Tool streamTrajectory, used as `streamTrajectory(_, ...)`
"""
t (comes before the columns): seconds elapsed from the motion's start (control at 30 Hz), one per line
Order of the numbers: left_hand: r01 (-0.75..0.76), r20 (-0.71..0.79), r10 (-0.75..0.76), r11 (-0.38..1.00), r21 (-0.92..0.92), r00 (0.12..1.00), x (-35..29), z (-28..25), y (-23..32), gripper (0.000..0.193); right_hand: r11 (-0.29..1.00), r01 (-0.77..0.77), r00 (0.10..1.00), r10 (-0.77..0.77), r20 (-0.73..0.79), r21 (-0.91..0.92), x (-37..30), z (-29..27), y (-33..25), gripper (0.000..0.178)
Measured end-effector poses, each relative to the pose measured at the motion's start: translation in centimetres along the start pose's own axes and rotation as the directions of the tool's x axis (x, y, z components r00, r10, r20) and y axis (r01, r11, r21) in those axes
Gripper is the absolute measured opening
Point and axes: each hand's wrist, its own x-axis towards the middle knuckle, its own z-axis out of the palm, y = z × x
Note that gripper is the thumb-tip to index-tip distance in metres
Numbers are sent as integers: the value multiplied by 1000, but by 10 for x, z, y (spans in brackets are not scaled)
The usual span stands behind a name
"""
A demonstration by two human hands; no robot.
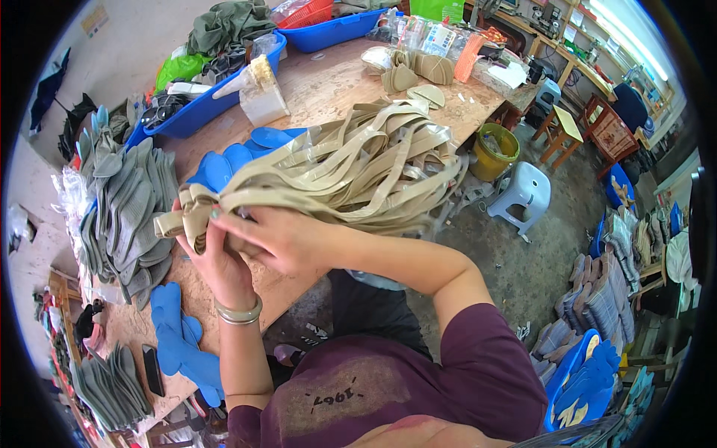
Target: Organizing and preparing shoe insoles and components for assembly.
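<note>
My left hand [218, 270] is closed round a folded, looped bunch of beige fabric strips [196, 222] at the table's near side. A bangle sits on that wrist. My right hand [287, 237] reaches across to the same bunch, its fingers pinching a strip that runs on to a big tangled heap of beige strips [373, 160]. This heap lies to the right, along the table edge. Some right fingertips are hidden behind the strips and the left hand. Just beyond my hands lie several blue sole-shaped pieces [224, 169].
Grey-green sole-shaped pieces [123, 201] are piled at left, with more blue ones [168, 328] nearer. A crusted white container [265, 104] stands before a long blue tub [187, 119]. Right of the wooden table [328, 67] are a yellow bucket [489, 160] and a plastic stool [523, 194].
</note>
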Motion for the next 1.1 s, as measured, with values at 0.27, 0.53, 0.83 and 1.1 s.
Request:
streamTrajectory(0.27, -28, 26, 27, 998, 48, 999, -30, -22, 0, 75, 859, -456, 873, 381, -303, -232, -73, -147, 58, 28)
streamTrajectory(0.53, -193, 214, 226, 968, -164, 950, -49, -39, 20, 85, 505, -625, 577, 812, 83, -596, -157, -210, 138, 52)
streamTrajectory(0.83, 31, 368, 91, 949, -313, 926, -51, -78, 28, 89, 677, -646, 640, 732, 232, -354, -171, -206, 118, 47)
streamTrajectory(1.1, -37, 224, 66, 991, -131, 972, -74, -118, 42, 72, 675, -613, 749, 662, -30, -411, -132, -196, 202, 42)
